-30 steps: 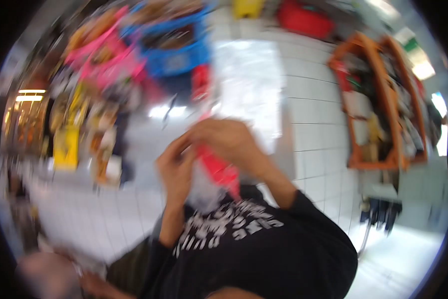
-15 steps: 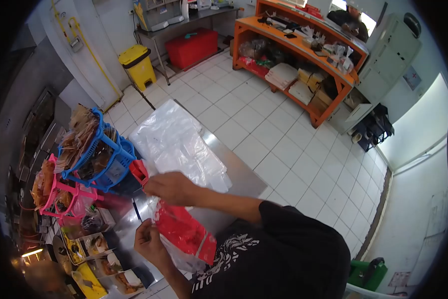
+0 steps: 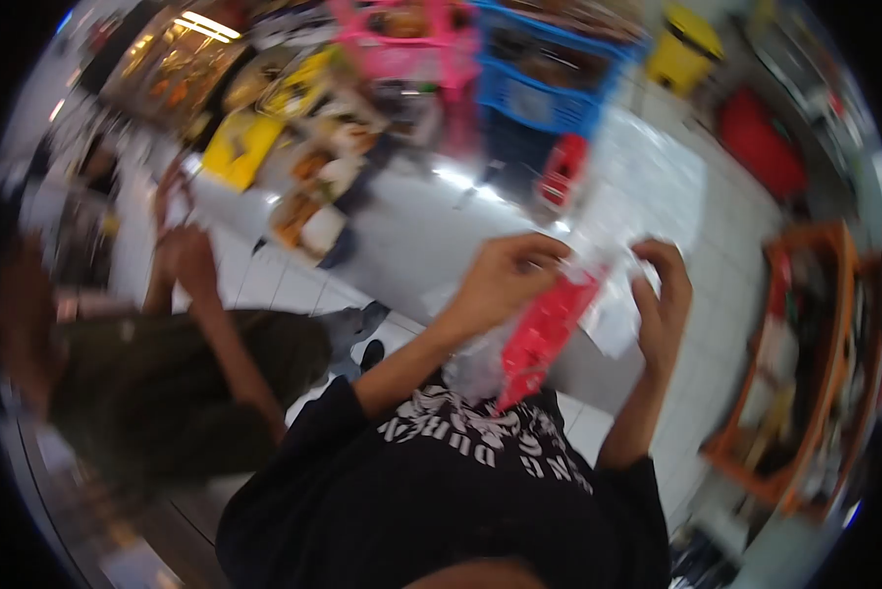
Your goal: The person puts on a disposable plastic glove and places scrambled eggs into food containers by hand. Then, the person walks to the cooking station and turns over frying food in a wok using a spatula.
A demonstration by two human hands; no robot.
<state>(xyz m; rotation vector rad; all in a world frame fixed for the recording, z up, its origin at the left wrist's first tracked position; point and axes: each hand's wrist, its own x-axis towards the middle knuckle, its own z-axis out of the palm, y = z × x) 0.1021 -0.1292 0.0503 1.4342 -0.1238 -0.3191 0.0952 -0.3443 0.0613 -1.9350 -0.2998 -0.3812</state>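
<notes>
My left hand [image 3: 514, 277] pinches the upper edge of a clear plastic bag [image 3: 470, 358]. Inside or against this bag lies a glossy red packet [image 3: 544, 334], hanging slanted in front of my shirt; blur hides which. To the right of the packet, my right hand [image 3: 665, 299] is raised with thumb and index finger apart. Behind the hands, a red device like a tape dispenser [image 3: 563, 172] stands on the metal table [image 3: 411, 236]. A stack of clear plastic bags [image 3: 652, 182] covers the table's right part.
Blue [image 3: 549, 103] and pink baskets [image 3: 411, 54] stand at the table's back. Food boxes [image 3: 323, 211] sit on the left part. A co-worker's hands [image 3: 190, 260] are at far left. An orange shelf [image 3: 804, 383] stands right, a yellow bin [image 3: 686, 49] behind.
The view has swung left, bringing a co-worker into sight. My right hand has moved away from the red device to beside the packet. My left hand now grips the bag's top.
</notes>
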